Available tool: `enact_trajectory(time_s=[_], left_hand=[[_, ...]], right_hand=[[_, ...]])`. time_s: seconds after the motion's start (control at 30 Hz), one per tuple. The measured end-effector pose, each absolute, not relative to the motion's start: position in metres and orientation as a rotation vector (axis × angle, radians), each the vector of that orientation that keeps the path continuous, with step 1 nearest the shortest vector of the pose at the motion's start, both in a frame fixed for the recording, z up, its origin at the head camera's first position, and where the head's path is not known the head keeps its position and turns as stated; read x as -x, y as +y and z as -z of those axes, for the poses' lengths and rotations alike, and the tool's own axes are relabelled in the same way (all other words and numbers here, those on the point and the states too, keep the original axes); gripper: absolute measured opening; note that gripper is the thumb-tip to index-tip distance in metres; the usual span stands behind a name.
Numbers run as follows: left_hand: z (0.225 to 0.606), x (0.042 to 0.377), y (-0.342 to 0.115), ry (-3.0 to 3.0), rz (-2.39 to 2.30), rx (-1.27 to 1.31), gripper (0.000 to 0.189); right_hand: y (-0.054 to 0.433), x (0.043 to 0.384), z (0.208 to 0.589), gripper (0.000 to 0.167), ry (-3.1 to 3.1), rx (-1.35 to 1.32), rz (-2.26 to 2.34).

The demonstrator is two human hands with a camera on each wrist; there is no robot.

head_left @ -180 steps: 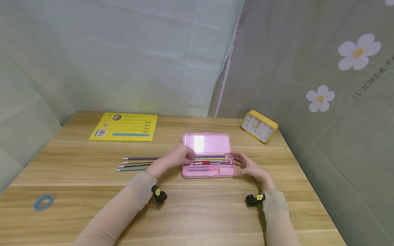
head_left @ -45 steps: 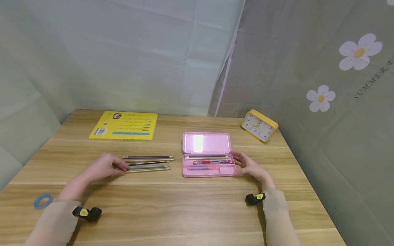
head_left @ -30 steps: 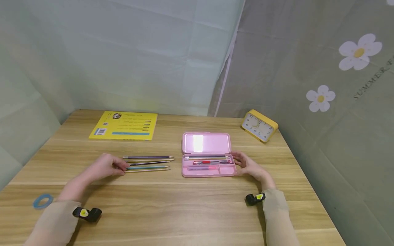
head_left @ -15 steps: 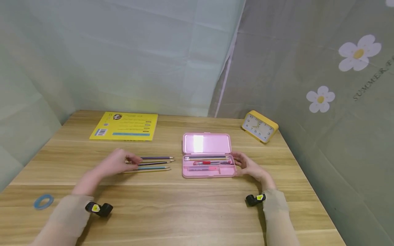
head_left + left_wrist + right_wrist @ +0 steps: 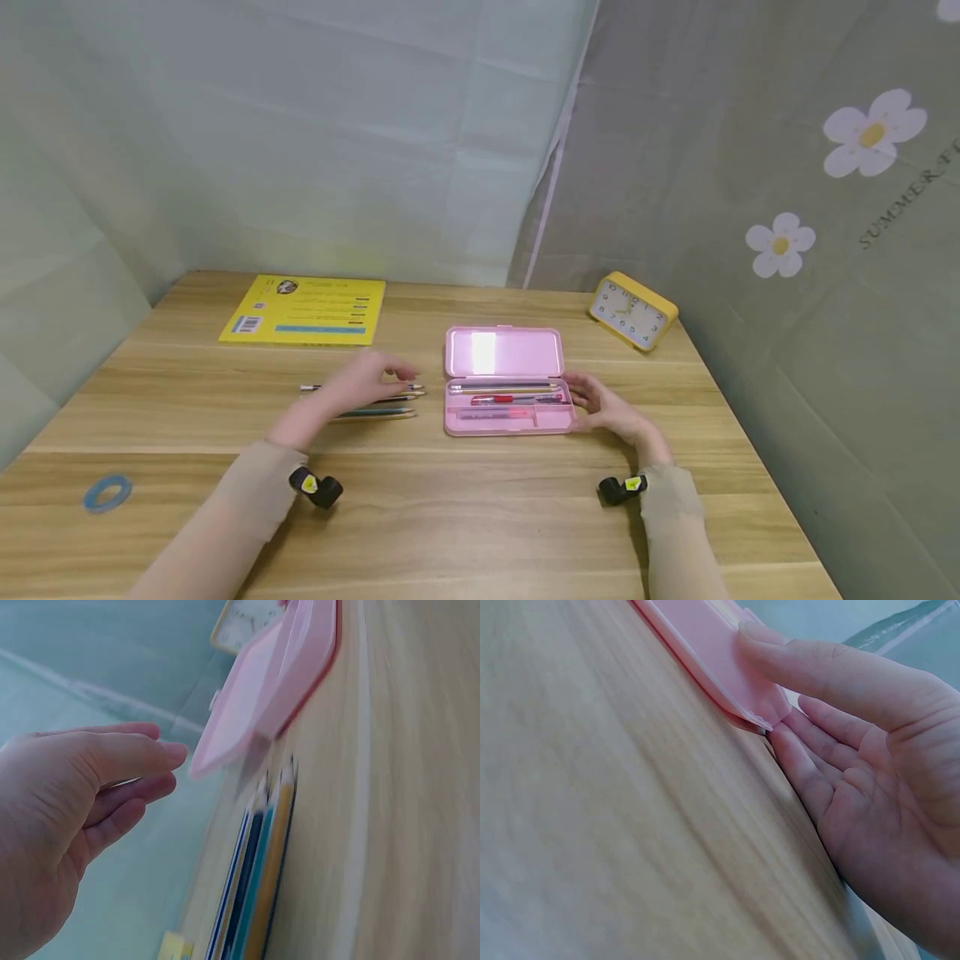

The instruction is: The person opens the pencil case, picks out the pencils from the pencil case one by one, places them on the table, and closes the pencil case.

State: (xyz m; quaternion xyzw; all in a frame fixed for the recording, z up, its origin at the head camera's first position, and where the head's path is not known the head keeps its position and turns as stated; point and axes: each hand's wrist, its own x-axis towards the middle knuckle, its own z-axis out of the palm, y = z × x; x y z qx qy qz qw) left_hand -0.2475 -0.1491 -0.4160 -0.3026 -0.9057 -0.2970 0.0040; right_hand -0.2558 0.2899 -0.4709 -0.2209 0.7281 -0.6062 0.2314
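My left hand (image 5: pixel 363 385) hovers over a row of several pencils (image 5: pixel 382 412) on the table, its fingers relaxed and nothing between them. In the left wrist view the pencils (image 5: pixel 264 874) lie side by side below the hand, sharpened tips toward the pink pencil case (image 5: pixel 262 697). That pencil case (image 5: pixel 555 418) is open, its lid (image 5: pixel 525 352) laid back. Inside are pencils (image 5: pixel 502 387) at the back, a red pen (image 5: pixel 502 400) and a clear-and-pink pen (image 5: pixel 491 413) in the front compartment. My right hand (image 5: pixel 611 411) holds the case's right end between thumb and fingers.
A yellow book (image 5: pixel 303 310) lies at the back left. A yellow alarm clock (image 5: pixel 633 311) stands at the back right. Near the left edge of the wooden table (image 5: pixel 480 517) is a blue tape ring (image 5: pixel 107 494). Cloth hangs behind the table.
My left hand went from the case to the pencils' eraser ends, then slid right along them toward their tips. The pencils stayed in place. My right hand keeps its hold on the case.
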Motion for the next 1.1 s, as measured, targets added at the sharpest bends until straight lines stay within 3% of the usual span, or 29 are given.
enact_trajectory(time_s=[0.47,1.1], left_hand=[[0.408,0.265,-0.095,-2.827,1.004,1.064,0.024],[0.418,0.272,-0.066,-2.969,0.974,1.067,0.025]], right_hand=[[0.29,0.256,0.472,0.092,1.995,0.598,1.664],[0.29,0.255,0.471,0.093,2.001,0.601,1.664]])
